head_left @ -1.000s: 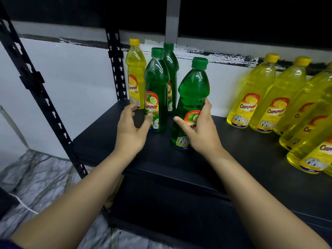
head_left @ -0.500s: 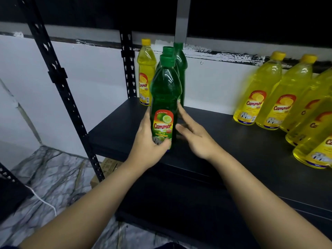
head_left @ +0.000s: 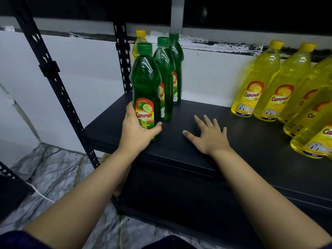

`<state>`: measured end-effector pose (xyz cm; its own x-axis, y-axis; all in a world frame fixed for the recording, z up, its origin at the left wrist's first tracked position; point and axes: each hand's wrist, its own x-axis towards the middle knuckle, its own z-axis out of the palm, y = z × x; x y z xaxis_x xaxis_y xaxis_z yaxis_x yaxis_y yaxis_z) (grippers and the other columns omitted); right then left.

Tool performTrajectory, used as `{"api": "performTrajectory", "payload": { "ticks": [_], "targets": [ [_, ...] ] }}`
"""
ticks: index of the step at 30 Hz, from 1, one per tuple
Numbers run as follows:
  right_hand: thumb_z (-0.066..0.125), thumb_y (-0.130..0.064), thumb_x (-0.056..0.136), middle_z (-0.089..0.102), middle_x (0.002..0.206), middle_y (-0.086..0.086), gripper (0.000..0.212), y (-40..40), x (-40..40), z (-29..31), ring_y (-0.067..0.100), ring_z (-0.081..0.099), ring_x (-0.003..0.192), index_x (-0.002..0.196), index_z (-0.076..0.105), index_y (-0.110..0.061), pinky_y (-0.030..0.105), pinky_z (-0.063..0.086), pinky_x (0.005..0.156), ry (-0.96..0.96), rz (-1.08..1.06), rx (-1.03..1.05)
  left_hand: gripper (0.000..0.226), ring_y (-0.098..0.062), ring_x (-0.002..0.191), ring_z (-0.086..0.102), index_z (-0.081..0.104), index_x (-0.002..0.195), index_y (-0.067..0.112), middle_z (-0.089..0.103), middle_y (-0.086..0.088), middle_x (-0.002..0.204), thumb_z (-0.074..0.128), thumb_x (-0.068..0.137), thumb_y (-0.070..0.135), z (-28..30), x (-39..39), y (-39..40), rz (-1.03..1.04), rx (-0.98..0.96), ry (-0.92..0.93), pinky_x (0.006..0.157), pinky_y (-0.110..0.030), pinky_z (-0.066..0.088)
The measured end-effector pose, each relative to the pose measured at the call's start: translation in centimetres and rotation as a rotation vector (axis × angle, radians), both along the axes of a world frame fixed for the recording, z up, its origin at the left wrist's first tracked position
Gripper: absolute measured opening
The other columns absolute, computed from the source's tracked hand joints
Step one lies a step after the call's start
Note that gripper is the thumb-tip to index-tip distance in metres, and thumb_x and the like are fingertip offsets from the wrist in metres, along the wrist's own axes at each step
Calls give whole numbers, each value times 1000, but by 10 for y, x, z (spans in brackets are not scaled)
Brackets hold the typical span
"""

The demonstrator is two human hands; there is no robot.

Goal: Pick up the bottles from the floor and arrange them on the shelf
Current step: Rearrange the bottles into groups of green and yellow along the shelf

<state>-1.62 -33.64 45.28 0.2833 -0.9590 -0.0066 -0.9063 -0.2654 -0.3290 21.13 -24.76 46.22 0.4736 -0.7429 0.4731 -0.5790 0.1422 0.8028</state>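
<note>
Gripping the green bottle (head_left: pixel 145 90), the left hand (head_left: pixel 137 131) wraps its base.

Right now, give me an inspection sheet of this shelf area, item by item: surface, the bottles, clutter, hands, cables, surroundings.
Surface: black shelf, bare in the middle.
Job's things: three green bottles upright in a row running front to back at the shelf's left end, one yellow bottle behind them; a group of yellow bottles stands at the right.
Clutter: nothing seen on the shelf.
Hands: left hand grips the front green bottle low down; right hand open, fingers spread over the shelf.
Cables: a white cable on the floor at left.
Surroundings: white wall, black perforated uprights, marbled floor, something brown, perhaps a cardboard box, under the shelf.
</note>
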Motion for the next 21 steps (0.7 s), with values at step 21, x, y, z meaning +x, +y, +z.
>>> {"api": "performTrajectory", "payload": {
  "ticks": [21],
  "targets": [
    [86, -32, 86, 74, 119, -1, 62, -63, 95, 24, 19, 71, 107, 139, 57, -20, 36, 56, 98, -596, 196, -10, 87, -11, 112, 63, 42, 139, 18, 62, 2, 126, 93, 71, 40, -2, 6, -12, -79, 22, 46, 80, -6, 47]
  ]
}}
